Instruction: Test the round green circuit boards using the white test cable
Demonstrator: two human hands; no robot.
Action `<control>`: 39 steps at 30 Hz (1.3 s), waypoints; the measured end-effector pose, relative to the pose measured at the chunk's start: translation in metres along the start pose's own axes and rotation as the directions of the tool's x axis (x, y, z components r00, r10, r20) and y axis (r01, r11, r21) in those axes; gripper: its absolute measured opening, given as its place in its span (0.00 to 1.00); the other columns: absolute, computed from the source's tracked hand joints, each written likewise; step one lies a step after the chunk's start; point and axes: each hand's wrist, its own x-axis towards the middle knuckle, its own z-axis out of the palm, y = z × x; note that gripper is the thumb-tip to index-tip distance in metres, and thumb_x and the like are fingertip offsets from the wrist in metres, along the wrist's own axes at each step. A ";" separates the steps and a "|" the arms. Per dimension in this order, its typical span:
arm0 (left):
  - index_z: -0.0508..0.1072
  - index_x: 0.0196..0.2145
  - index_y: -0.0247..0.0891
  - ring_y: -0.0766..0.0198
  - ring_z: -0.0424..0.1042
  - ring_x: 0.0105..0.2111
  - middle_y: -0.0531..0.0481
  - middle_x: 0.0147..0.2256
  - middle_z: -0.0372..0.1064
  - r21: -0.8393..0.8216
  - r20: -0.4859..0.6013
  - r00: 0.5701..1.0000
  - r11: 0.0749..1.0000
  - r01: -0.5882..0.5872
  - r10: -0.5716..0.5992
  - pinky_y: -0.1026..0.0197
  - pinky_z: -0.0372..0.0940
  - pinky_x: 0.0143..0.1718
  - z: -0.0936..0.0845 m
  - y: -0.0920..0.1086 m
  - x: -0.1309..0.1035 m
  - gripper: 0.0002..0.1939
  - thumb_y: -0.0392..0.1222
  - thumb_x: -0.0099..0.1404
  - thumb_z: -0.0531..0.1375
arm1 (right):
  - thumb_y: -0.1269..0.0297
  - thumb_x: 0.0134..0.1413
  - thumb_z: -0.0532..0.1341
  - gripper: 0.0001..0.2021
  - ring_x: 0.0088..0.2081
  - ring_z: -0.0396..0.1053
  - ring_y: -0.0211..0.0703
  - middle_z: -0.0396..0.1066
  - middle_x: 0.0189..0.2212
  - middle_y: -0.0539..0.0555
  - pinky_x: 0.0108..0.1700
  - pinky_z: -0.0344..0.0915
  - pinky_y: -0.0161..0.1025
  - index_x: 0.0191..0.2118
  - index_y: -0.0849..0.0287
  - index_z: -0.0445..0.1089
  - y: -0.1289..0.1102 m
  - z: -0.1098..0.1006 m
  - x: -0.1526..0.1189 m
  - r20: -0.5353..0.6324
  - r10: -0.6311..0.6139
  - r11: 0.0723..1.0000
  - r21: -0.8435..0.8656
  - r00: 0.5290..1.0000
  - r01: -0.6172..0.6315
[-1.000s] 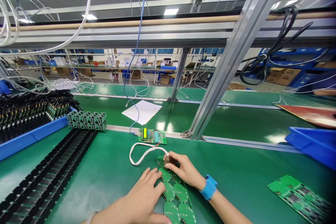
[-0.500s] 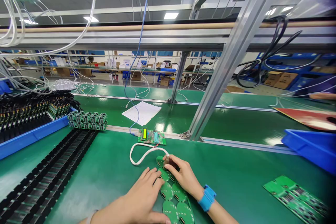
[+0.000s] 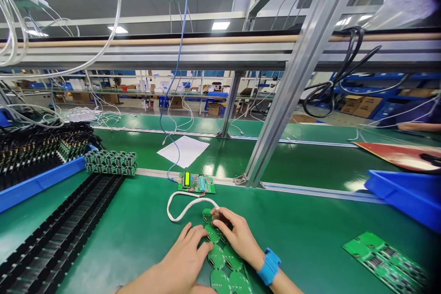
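Observation:
Round green circuit boards (image 3: 216, 257), joined in a panel, lie on the green table in front of me. My left hand (image 3: 184, 255) rests with fingers spread at the panel's left edge. Between the thumb and fingers of my right hand (image 3: 237, 234) is a small brownish connector (image 3: 216, 216), held over the panel's far end. A white sleeved cable (image 3: 184, 211) loops from it to a green board with a lit yellow-green display (image 3: 187, 179). A blue band is on my right wrist.
Black slotted rails (image 3: 65, 225) and stacked round boards (image 3: 112, 163) are at left, beside a blue tray (image 3: 44, 186). At right are a green board panel (image 3: 386, 259) and a blue bin (image 3: 403, 197). A metal post (image 3: 292, 82) slants upward; a person's arm shows far right.
The view has shifted slightly, so most things appear a little further left and lower. Both hands keep nearly the same places, and the connector stays in my right hand.

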 end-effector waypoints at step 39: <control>0.53 0.63 0.33 0.44 0.49 0.63 0.34 0.63 0.50 -0.045 0.050 0.999 0.999 0.018 -0.015 0.38 0.40 0.64 -0.003 0.000 0.000 0.47 0.70 0.59 0.58 | 0.63 0.62 0.56 0.08 0.34 0.69 0.44 0.73 0.34 0.54 0.37 0.64 0.37 0.40 0.59 0.69 0.003 0.002 0.000 0.017 0.010 0.999 0.038 1.000 -0.010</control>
